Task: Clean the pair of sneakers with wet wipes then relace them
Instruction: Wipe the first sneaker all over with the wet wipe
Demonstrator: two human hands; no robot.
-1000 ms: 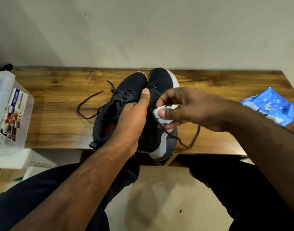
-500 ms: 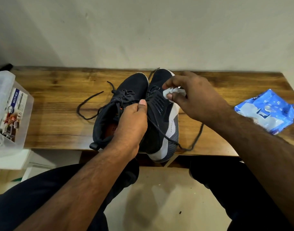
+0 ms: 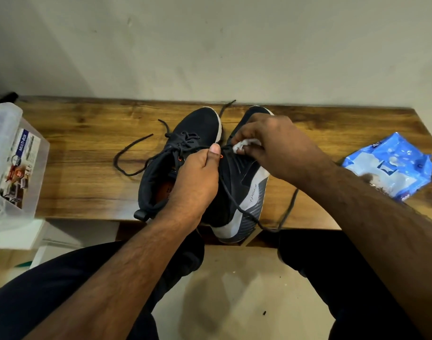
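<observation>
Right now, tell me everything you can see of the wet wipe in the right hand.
The wet wipe is a small white wad, crumpled, looking like soft damp cloth. The right hand pinches it between thumb and fingertips, hiding most of it. It is pressed against the upper of the right sneaker, near the lacing, which lies tilted on its side on the wooden bench. Whether it is soiled cannot be told.

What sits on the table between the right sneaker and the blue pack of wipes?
In the head view, only the right forearm crosses above that stretch; the table between the right sneaker and the wipes pack is otherwise bare wood.
</observation>
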